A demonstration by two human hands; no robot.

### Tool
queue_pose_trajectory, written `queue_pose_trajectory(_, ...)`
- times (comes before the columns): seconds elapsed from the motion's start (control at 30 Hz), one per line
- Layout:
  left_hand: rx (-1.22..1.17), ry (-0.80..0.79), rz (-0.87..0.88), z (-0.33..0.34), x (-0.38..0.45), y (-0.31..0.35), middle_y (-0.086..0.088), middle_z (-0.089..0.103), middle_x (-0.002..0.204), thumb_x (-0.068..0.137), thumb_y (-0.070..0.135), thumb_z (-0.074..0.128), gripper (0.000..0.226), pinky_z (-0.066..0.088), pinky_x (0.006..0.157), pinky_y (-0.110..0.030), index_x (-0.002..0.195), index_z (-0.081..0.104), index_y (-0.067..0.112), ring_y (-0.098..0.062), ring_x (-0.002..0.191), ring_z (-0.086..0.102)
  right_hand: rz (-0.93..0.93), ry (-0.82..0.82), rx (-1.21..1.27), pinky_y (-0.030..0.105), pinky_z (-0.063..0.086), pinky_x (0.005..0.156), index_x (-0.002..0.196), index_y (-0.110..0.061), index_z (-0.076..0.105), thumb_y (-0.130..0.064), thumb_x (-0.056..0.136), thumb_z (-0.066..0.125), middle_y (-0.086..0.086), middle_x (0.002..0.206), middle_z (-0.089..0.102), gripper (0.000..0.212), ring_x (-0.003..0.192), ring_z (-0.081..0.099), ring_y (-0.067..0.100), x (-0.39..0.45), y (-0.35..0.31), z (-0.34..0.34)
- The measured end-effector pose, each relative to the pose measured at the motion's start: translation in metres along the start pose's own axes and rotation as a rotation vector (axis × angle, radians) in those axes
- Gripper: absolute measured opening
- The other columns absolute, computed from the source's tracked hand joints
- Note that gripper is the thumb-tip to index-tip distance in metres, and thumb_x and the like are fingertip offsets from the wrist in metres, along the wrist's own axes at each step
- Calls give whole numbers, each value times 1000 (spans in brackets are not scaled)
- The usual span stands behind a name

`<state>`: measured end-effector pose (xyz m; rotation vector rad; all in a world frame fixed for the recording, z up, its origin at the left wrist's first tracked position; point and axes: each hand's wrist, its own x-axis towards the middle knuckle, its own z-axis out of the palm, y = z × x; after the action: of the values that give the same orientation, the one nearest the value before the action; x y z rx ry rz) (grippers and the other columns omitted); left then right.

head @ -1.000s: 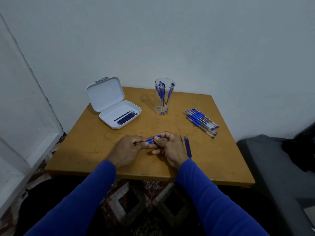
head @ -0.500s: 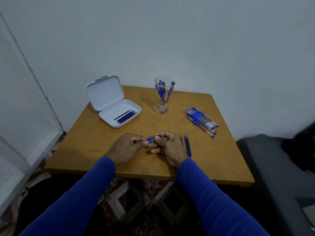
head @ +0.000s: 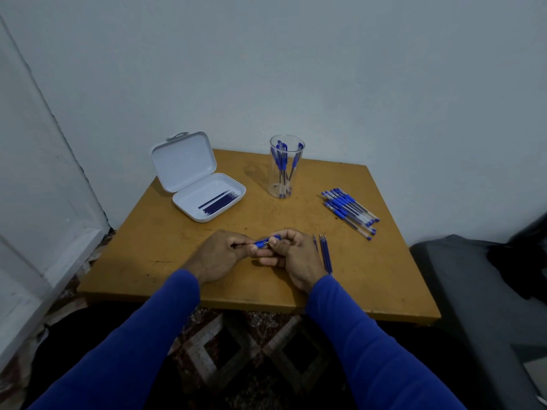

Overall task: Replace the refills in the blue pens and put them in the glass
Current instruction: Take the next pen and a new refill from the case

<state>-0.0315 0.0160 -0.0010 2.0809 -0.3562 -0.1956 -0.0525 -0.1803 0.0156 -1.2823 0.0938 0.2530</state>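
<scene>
Hands meet over the near middle of the square, ochre wooden table (head: 165, 255). The left hand (head: 217, 258) has its fingers curled, pinching the dark thin end of a blue plastic pen (head: 264, 242), while the right hand (head: 291, 257) curls its fingers and thumb around the pen's other end; only the blue grip section shows between them. Both forearms wear bright blue sleeves (head: 355, 335).

Just beside the right hand, on its right side, a few loose dark-blue refills (head: 325, 255) lie together on the tabletop, pointing away from the person. Farther right and farther back, a bundle of blue-capped clear-barrelled pens (head: 350, 211) lies in a slanted row. At the far middle stands a tall clear drinking glass (head: 286, 184), upright, with several blue pens (head: 282, 161) leaning inside it. To its left sits a white rectangular plastic case (head: 189, 199) with its lid propped open, and a small bunch of dark-blue refills (head: 220, 202) lies in its tray. A grey cushioned seat (head: 473, 291) stands to the right of the table.
</scene>
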Motion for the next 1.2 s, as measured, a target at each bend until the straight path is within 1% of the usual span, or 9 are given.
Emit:
queue_pose_trajectory(0.2,4,9,3,-1,-1,1,19,72,114,97,36,63,23,50,90,-25,118,73,35,5,100,64,-27,41,66,36,64,64,110,-4,51,-9,105,52,27,96,74,7,78,75,32,2,1,-2)
queue_pose_trajectory(0.4,43,63,2,5,-1,-1,21,74,102,97,38,63,24,54,83,-32,117,74,32,-2,91,66,-13,51,54,38,64,62,114,-4,51,-10,105,51,32,106,71,11,88,74,36,1,0,0)
queue_pose_trajectory(0.53,42,120,2,8,-1,-3,22,68,73,97,37,63,21,44,67,-24,115,75,34,3,68,58,13,97,55,40,64,62,116,-5,51,-12,107,49,30,107,71,12,96,74,41,4,0,1)
queue_pose_trajectory(0.7,27,247,25,14,-5,-5,18,69,77,96,39,65,24,52,66,-29,116,74,33,-6,74,61,3,248,-215,46,64,65,106,-8,61,-16,103,59,13,78,74,9,61,69,27,9,-3,5)
queue_pose_trajectory(0.8,42,280,52,18,-6,-6,10,69,78,96,38,66,23,51,64,-27,116,75,32,-10,74,62,-68,350,-536,24,51,45,99,-16,67,-19,99,65,6,74,69,3,45,59,10,16,-6,5)
queue_pose_trajectory(0.87,55,291,63,20,-6,-6,13,70,79,95,38,66,24,46,65,-18,116,75,30,-6,76,62,-61,366,-636,20,45,43,97,-19,67,-19,97,68,4,80,71,1,50,58,8,22,-6,5)
queue_pose_trajectory(0.97,87,302,79,21,-8,-3,17,71,86,95,35,67,25,46,69,-11,117,75,26,0,83,63,-72,396,-756,27,54,63,90,-24,69,-22,94,72,-3,86,70,5,76,64,11,28,-1,2)
queue_pose_trajectory(1.1,95,309,86,22,-9,0,15,72,92,95,33,67,25,47,71,-11,117,75,24,0,83,62,-96,420,-852,14,41,64,93,-24,76,-23,94,72,-11,86,67,4,86,61,5,29,4,0)
queue_pose_trajectory(1.2,130,296,84,22,-10,1,16,71,96,96,34,66,27,52,79,-21,120,74,24,1,87,62,-129,431,-863,13,39,70,105,-21,76,-22,96,69,-12,93,66,12,90,58,3,28,4,-2)
